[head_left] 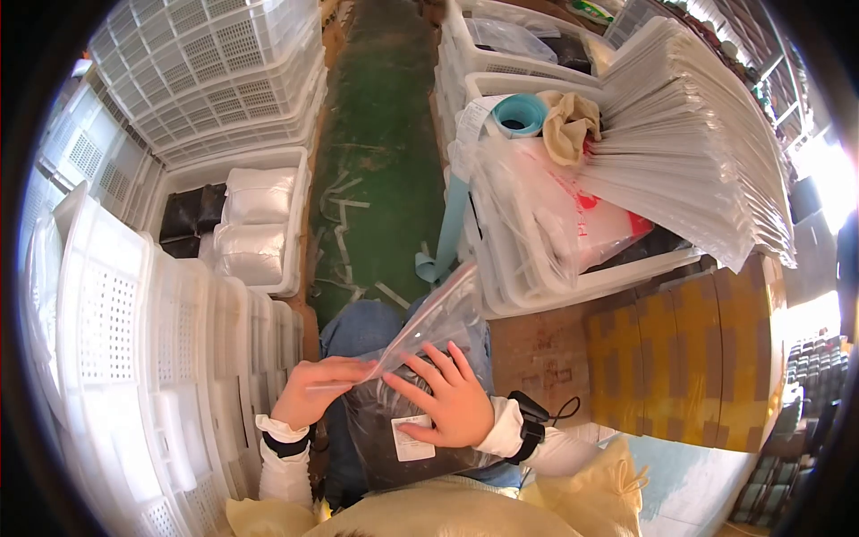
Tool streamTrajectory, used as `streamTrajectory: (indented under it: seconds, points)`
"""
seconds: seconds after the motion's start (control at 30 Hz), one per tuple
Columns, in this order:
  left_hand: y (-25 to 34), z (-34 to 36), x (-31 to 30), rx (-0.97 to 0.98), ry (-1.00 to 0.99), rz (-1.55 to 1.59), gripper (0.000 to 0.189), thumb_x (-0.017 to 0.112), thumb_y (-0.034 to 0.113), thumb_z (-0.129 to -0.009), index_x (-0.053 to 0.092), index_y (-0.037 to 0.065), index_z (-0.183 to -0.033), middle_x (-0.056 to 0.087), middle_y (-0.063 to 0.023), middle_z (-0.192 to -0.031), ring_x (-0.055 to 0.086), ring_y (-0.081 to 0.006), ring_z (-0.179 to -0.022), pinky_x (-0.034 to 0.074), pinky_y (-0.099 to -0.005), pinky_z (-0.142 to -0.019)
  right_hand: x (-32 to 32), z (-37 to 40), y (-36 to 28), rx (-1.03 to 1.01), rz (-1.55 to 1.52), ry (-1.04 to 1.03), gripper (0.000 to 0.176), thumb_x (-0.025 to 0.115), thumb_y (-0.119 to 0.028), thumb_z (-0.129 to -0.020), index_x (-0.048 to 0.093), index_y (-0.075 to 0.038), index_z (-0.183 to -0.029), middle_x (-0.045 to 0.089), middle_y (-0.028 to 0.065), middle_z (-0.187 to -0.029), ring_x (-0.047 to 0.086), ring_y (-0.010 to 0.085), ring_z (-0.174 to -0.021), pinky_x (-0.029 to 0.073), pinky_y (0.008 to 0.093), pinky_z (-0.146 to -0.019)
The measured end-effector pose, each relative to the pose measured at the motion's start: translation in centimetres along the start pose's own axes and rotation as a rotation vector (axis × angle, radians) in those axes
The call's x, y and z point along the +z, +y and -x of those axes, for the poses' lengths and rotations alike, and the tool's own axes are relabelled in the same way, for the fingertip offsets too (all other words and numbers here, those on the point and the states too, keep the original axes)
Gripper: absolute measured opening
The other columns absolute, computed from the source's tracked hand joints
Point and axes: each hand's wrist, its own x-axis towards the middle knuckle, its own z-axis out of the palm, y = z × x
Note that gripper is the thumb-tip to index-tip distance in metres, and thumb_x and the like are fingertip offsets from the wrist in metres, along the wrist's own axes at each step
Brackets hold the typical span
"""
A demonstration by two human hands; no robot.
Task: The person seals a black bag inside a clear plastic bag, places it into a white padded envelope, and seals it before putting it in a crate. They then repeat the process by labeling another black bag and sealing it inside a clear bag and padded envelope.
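Note:
A clear plastic bag (369,440) with something dark folded inside lies across my lap. A white label (413,438) with small print sticks to its front. The bag's loose clear flap (436,309) stands up, slanting away to the upper right. My left hand (320,387) is closed at the bag's left side, fingers pressed together on the edge of the flap; the thumb is mostly hidden. Spread out flat, my right hand (447,403) rests on top of the bag, its thumb touching the label and its fingers against the base of the flap.
White crates (215,72) are stacked at left; one crate (302,210) holds white and black packs. At right, another crate (510,286) bears a blue tape roll (519,115), a cloth piece (570,128) and a stack of clear bags (689,134). Taped cartons (680,358) stand below.

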Motion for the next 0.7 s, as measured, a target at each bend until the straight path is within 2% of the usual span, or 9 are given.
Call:
streamTrajectory:
  seconds: [0.13,0.23,0.33,0.43,0.53,0.57,0.67,0.7]
  points:
    - [0.0,-0.2,0.1,0.128,-0.142,-0.094,0.019,0.06,0.002,-0.079,0.068,0.004,-0.096,0.067,-0.0085,-0.102,0.058,-0.0252,-0.105,0.036,-0.0375,-0.095,0.7,0.5,0.8,0.018,-0.082,0.058,0.057,0.064,-0.032,-0.076,0.048,-0.009,-0.126,0.046,0.0141,-0.126,0.042,0.0379,-0.117,0.029,0.0504,-0.1]
    - [0.8,0.3,-0.1,0.154,-0.232,-0.185,0.02,0.062,0.003,-0.077,0.07,0.008,-0.095,0.068,-0.0053,-0.099,0.056,-0.0246,-0.111,0.03,-0.0395,-0.1,2.5,2.7,3.3,-0.034,-0.315,0.26,0.052,0.067,-0.016,-0.072,0.05,-0.005,-0.12,0.046,0.0145,-0.125,0.043,0.0353,-0.116,0.03,0.0464,-0.1]
    - [0.8,0.8,-0.1,0.138,-0.273,-0.269,0.021,0.064,0.003,-0.075,0.07,0.012,-0.093,0.068,-0.0029,-0.099,0.054,-0.0235,-0.114,0.025,-0.0398,-0.102,2.2,3.5,4.0,0.205,-0.374,0.764,0.049,0.061,0.0,-0.07,0.049,-0.003,-0.117,0.049,0.0146,-0.122,0.046,0.0302,-0.115,0.032,0.0423,-0.1]
    - [1.1,1.3,0.3,0.141,-0.293,-0.313,0.021,0.065,0.004,-0.074,0.07,0.014,-0.092,0.068,-0.0009,-0.1,0.051,-0.0234,-0.117,0.022,-0.0406,-0.104,-3.6,0.1,3.3,0.218,-0.491,0.796,0.053,0.057,0.004,-0.07,0.046,-0.002,-0.122,0.053,0.0145,-0.119,0.049,0.0251,-0.113,0.034,0.0385,-0.099]
    - [0.9,1.8,0.5,0.16,-0.308,-0.397,0.022,0.067,0.006,-0.074,0.07,0.016,-0.094,0.067,0.0006,-0.102,0.048,-0.0233,-0.12,0.02,-0.0419,-0.106,-6.2,0.5,5.5,0.215,-0.931,0.177,0.056,0.057,0.005,-0.071,0.044,-0.001,-0.125,0.059,0.0126,-0.112,0.053,0.0223,-0.111,0.035,0.0365,-0.099]
    - [0.8,1.9,0.5,0.166,-0.311,-0.435,0.023,0.068,0.007,-0.073,0.07,0.016,-0.094,0.067,0.0011,-0.103,0.047,-0.0231,-0.121,0.02,-0.0424,-0.106,-7.3,0.2,5.7,0.189,-0.77,0.04,0.047,0.055,0.008,-0.071,0.053,-0.001,-0.117,0.063,0.0106,-0.104,0.057,0.0248,-0.105,0.035,0.0371,-0.1]
    - [1.9,2.5,0.8,0.11,-0.33,-0.491,0.03,0.07,0.007,-0.072,0.068,0.015,-0.101,0.066,0.001,-0.105,0.046,-0.0231,-0.122,0.017,-0.0458,-0.108,-5.8,1.6,7.5,0.109,-0.729,-0.071,0.034,0.052,0.013,-0.07,0.063,-0.001,-0.099,0.066,0.0092,-0.098,0.059,0.0276,-0.101,0.035,0.041,-0.102]
    - [2.9,2.5,0.5,0.096,-0.389,-0.479,0.032,0.071,0.008,-0.071,0.067,0.013,-0.103,0.066,-0.0003,-0.105,0.046,-0.0232,-0.121,0.018,-0.0449,-0.107,-5.5,2.2,7.6,0.108,-0.724,-0.049,0.03,0.053,0.012,-0.07,0.064,-0.001,-0.094,0.066,0.0101,-0.097,0.06,0.0279,-0.101,0.035,0.0425,-0.101]
